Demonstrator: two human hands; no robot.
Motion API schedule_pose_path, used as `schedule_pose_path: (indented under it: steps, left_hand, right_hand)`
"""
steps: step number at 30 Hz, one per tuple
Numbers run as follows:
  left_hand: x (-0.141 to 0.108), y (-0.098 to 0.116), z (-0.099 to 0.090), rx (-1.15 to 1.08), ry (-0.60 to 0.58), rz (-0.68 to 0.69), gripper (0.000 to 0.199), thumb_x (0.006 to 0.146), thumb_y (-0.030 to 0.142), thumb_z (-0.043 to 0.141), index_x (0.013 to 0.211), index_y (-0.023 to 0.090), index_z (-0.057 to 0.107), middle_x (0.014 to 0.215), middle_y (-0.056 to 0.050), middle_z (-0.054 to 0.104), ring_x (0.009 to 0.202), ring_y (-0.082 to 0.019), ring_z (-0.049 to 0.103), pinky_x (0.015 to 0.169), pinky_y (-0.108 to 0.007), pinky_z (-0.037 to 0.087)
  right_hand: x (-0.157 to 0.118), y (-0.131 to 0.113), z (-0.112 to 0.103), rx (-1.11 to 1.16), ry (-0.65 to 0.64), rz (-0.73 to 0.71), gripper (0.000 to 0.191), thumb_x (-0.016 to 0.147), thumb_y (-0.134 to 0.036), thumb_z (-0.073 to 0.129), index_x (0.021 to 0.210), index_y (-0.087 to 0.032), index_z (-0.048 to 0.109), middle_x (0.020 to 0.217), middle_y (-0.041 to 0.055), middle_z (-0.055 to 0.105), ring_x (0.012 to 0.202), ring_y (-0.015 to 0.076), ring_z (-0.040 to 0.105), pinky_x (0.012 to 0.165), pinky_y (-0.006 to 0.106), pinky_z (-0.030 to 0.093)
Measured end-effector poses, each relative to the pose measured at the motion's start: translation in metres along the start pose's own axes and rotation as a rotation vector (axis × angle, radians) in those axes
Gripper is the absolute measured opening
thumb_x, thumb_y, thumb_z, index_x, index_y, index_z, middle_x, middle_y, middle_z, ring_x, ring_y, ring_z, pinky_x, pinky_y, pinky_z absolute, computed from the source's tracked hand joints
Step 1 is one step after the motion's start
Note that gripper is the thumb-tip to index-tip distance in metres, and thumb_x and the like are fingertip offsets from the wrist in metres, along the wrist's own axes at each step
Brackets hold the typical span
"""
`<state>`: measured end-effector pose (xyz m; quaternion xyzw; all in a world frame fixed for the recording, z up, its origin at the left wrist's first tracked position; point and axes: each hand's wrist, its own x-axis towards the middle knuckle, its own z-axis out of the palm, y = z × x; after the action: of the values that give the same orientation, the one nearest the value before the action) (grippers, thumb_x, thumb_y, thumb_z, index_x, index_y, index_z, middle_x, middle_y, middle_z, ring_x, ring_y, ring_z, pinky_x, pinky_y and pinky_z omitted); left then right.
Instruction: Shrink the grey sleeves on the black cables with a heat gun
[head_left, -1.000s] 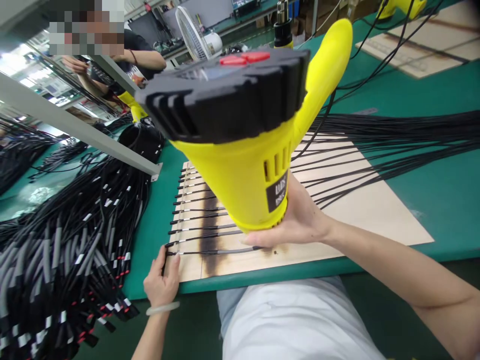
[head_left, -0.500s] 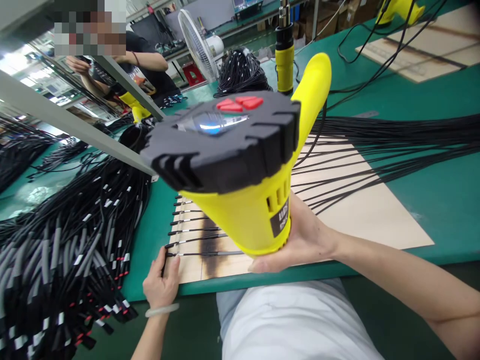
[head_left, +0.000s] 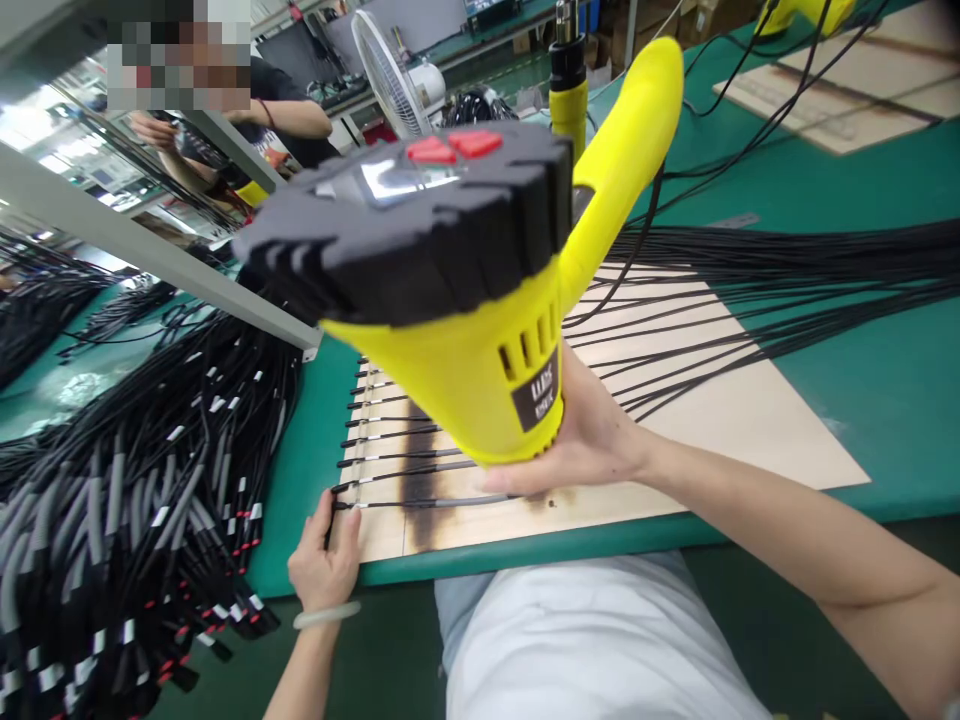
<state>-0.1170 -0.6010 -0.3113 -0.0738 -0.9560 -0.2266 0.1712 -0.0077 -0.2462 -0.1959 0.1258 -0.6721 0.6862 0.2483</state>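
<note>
My right hand is wrapped round the lower body of a yellow and black heat gun, held above a wooden board. Its nozzle is hidden. Thin black cables lie across the board in rows, their ends at the left edge. One cable with a grey sleeve runs nearest the front, over a dark scorched strip. At the board's front left corner, my left hand pinches the end of a black cable between thumb and fingers.
Bundled black cables with grey sleeves hang at the left beside a metal post. Behind are a white fan, another yellow tool upright and a person. More boards lie at the back right.
My right hand has raised the heat gun and moved it slightly left, so more of the board and the front cable shows. My left hand has barely moved.
</note>
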Motion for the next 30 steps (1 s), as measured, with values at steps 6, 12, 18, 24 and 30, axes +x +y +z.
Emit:
schedule_pose_path:
  steps: [6,12,18,24,30]
  left_hand:
    - [-0.0003,0.0003,-0.0001,-0.005,0.006,0.006,0.070,0.075,0.061,0.046,0.121,0.008,0.056,0.115,-0.018,0.061,0.111,-0.032,0.054,0.098,-0.042,0.040]
    - [-0.0007,0.0005,0.0013,0.004,0.008,0.002,0.070,0.074,0.061,0.046,0.121,0.009,0.056,0.115,-0.018,0.061,0.111,-0.032,0.055,0.096,-0.043,0.041]
    - [0.0017,0.0005,0.0014,0.001,0.005,0.021,0.072,0.073,0.062,0.045,0.120,0.009,0.056,0.115,-0.017,0.061,0.110,-0.031,0.055,0.096,-0.042,0.042]
    - [0.0000,-0.0042,0.0012,0.025,0.012,0.023,0.067,0.075,0.060,0.046,0.121,0.012,0.056,0.114,-0.016,0.062,0.109,-0.031,0.056,0.095,-0.042,0.043]
    - [0.0000,-0.0038,0.0034,0.014,0.018,0.035,0.069,0.075,0.061,0.045,0.121,0.011,0.056,0.114,-0.017,0.062,0.109,-0.032,0.056,0.094,-0.043,0.043]
  right_hand:
    - [-0.0036,-0.0006,-0.0017,0.115,-0.083,-0.027,0.073,0.056,-0.029,0.080,0.111,-0.026,0.031,0.115,0.0035,0.054,0.108,0.0216,0.054,0.100,0.039,0.042]
    - [-0.0019,0.0001,-0.0016,0.056,-0.026,0.021,0.072,0.054,-0.029,0.080,0.108,-0.026,0.032,0.113,0.0037,0.056,0.105,0.0226,0.056,0.097,0.039,0.045]
    - [-0.0025,-0.0034,-0.0021,0.178,-0.109,-0.015,0.072,0.057,-0.024,0.079,0.110,-0.024,0.030,0.112,0.0032,0.056,0.106,0.0202,0.055,0.097,0.036,0.044]
    - [-0.0017,-0.0008,-0.0006,0.126,-0.072,-0.003,0.067,0.058,-0.023,0.078,0.107,-0.026,0.032,0.108,0.0023,0.058,0.103,0.0213,0.057,0.096,0.038,0.045]
    - [-0.0005,0.0034,-0.0026,0.077,-0.069,-0.053,0.075,0.056,-0.029,0.080,0.112,-0.026,0.030,0.114,0.0028,0.056,0.107,0.0211,0.055,0.098,0.036,0.044]
